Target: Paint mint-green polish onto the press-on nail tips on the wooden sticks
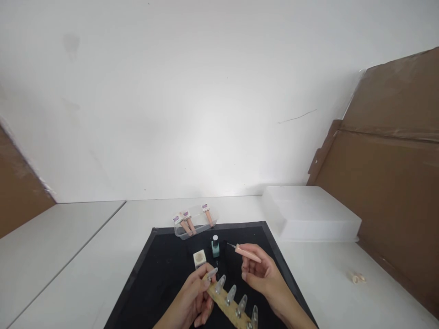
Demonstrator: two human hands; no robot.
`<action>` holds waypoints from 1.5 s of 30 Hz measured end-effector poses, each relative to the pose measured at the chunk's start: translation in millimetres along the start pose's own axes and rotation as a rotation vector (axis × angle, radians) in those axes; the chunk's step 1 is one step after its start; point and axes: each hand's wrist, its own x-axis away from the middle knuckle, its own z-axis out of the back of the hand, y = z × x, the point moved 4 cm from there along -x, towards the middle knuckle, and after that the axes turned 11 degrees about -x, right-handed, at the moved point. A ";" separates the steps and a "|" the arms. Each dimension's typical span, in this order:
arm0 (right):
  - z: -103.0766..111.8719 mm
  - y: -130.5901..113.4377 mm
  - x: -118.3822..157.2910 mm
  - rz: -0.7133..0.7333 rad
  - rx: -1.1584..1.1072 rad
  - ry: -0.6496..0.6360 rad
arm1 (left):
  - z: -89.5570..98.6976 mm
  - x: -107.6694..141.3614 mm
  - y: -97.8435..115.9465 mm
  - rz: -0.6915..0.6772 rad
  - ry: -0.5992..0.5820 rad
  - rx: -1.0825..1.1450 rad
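My left hand (197, 294) grips the upper end of a tan strip (224, 307), which carries several clear nail tips on small round mounts. In my right hand (262, 272) is a pink-handled brush (248, 254), its thin tip pointing left above the black mat. Just behind my left hand sits a small white block (199, 258) with a round beige spot on top. A teal bottle (215, 249) with a white-topped black cap stands upright between the block and the brush tip.
At the mat's (164, 256) back edge, a clear tray (185, 234) holds several pink-handled items with labels. A white plastic box (310, 214) sits at the right rear. Small beige pieces (357, 278) lie on the right of the white table (318, 274). Cardboard (387, 183) stands at the far right.
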 end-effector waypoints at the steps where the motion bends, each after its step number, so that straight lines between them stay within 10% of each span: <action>1: 0.7 -1.7 -0.2 0.003 0.012 0.019 | 0.1 0.1 -0.1 -0.001 0.001 0.001; 45: 2.3 -10.3 4.9 0.029 0.118 0.024 | 1.3 -1.9 -8.7 0.013 -0.027 -0.056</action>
